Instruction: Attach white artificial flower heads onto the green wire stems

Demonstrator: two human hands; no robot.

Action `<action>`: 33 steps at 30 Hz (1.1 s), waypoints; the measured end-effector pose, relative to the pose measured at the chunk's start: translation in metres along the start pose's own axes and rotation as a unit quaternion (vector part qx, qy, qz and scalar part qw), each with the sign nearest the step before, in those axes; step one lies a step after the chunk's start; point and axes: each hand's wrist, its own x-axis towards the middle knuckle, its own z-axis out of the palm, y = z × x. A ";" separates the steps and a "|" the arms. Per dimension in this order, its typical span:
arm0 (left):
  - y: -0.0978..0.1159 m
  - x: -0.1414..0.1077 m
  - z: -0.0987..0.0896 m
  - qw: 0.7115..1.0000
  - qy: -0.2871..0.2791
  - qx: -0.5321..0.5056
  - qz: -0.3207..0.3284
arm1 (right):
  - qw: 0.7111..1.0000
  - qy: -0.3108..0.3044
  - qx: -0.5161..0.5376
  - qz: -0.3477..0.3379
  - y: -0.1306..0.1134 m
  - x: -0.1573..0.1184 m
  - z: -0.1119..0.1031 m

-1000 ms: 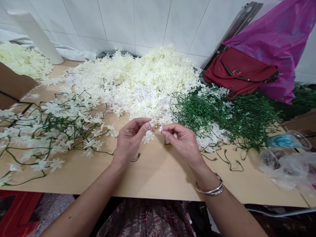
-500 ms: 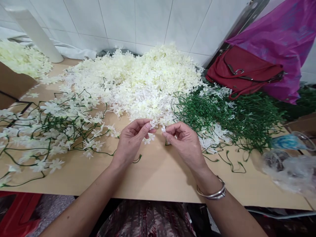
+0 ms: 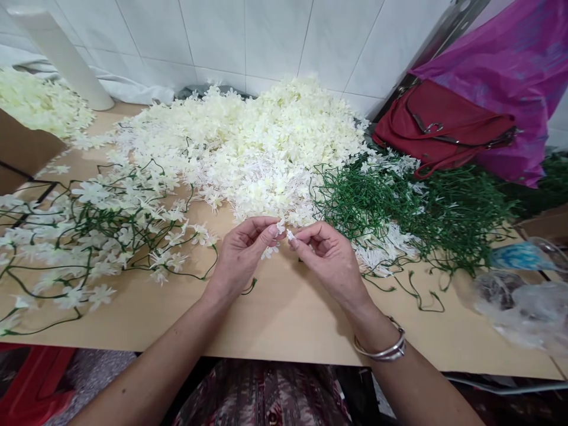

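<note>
Near the middle of the table, my left hand point(image 3: 242, 251) pinches a small white flower point(image 3: 280, 226) between thumb and index finger. Close to it on the right, my right hand point(image 3: 331, 257) pinches a small white piece point(image 3: 290, 235); its exact shape is too small to tell. More white petals point(image 3: 270, 252) show just below the left fingertips. Behind both hands lies a large heap of cream-white flowers point(image 3: 266, 136). A tangle of green stems point(image 3: 364, 198) is right of the heap, and flowers on green stems point(image 3: 110, 231) spread across the left side.
A red bag point(image 3: 444, 124) and a purple plastic bag point(image 3: 523, 77) are at the back right. Clear plastic bags point(image 3: 528, 302) lie at the right edge. A white roll point(image 3: 66, 59) and a cardboard box point(image 3: 26, 148) stand at the left, near a tiled wall.
The fingertips of both hands have come closer together. The flower in my left hand has shifted slightly right, while the white piece in my right hand has moved slightly left.
</note>
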 end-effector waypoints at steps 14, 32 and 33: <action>0.000 -0.007 -0.002 0.989 -0.042 0.133 0.039 | 0.999 -0.025 0.000 0.022 0.001 -0.001 -0.001; 0.000 -0.006 0.003 0.999 -0.024 0.025 0.029 | 0.984 0.023 -0.133 -0.114 -0.007 -0.007 0.002; 0.000 -0.006 0.002 0.998 -0.025 0.039 0.037 | 0.984 0.022 -0.135 -0.112 -0.007 -0.008 0.003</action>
